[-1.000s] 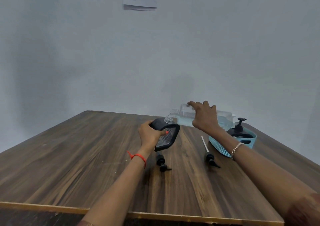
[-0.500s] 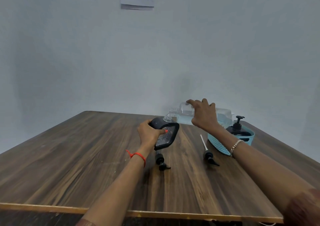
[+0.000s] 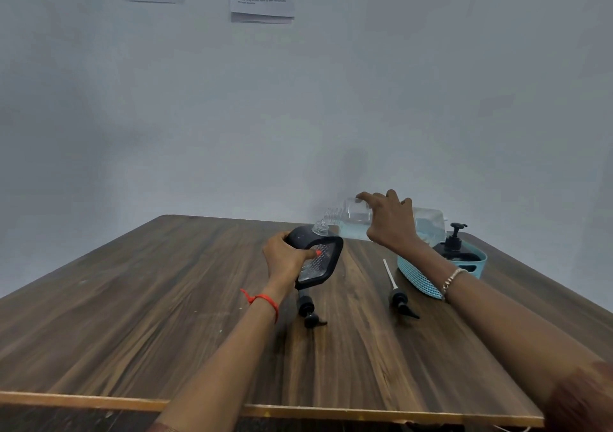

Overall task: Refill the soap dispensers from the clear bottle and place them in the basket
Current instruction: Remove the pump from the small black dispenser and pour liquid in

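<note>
We see the black dispenser [image 3: 320, 259] held tilted over the far middle of the table [image 3: 159, 305], its open neck just beside the mouth of the clear bottle [image 3: 351, 221], which is tipped sideways. The left hand [image 3: 285, 260] grips the dispenser, and the right hand [image 3: 393, 224] curls its fingers over the bottle. Nearer lie the left pump [image 3: 310, 314] and the right pump [image 3: 399, 299]. At far right the teal basket [image 3: 419, 277] holds a second dispenser [image 3: 454, 249].

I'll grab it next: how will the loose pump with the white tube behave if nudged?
The pump probably feels light, being small plastic. Lying sideways on the table, it may roll until its spout catches. Its thin tube likely flexes.
</note>
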